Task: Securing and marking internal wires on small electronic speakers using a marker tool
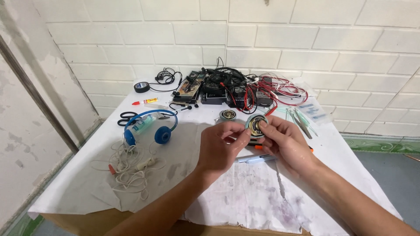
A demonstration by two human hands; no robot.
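both hands meet over the middle of the white-covered table (78,183), pinching a small round speaker driver (256,126) between them. the left hand (221,146) curls closed around its left edge, thumb and fingertips clamped on the rim, and the right hand (282,142) grips the other side, its thumb pressed across the face so part of the disc is hidden. a second round driver (228,115) lies on the cloth just at eleven o'clock from the held one. something white with an orange tip (258,147) pokes out beneath the hands, mostly covered, and i cannot tell what it is. at nine o'clock sits a blue headphone set (151,126) with a pale bottle inside its band, scissors (127,117) just beyond, and a tangle of white earphone cable (129,168) nearer the front edge. at twelve o'clock, against the brick wall, dark boxes and red and black wires (245,89) pile together too densely to sort out. tweezers (302,120) lie at two o'clock.
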